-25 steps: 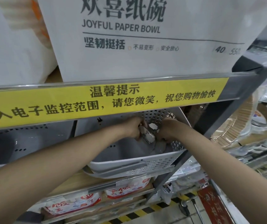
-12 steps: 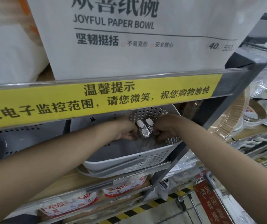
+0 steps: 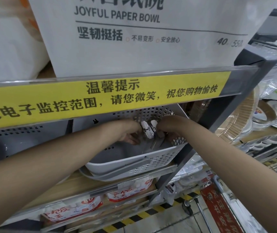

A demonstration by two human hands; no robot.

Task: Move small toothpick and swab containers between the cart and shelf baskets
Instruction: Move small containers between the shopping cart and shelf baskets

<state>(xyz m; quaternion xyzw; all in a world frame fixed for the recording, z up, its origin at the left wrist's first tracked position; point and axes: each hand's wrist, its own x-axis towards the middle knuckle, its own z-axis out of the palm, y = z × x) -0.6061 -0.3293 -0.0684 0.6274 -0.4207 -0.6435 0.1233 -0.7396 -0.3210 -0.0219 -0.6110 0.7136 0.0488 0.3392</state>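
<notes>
Since a moment ago, the small clear containers (image 3: 148,132) have been lifted a little higher above the floor of the white shelf basket (image 3: 151,161), and the two hands have been brought closer together around them. It looks like they are being taken out of the basket (the cart cannot be seen here, apart from what may be a wheel low on the right).

On the left, the left hand (image 3: 129,132) is curled, with its fingers pressed against the left container; it seems to be gripping it. In the middle, the containers are held up side by side, just under the yellow sign strip (image 3: 100,100). On the right, the right hand (image 3: 168,126) is curled too, and the right container appears to be pinched by it, though its fingertips are partly hidden.
</notes>
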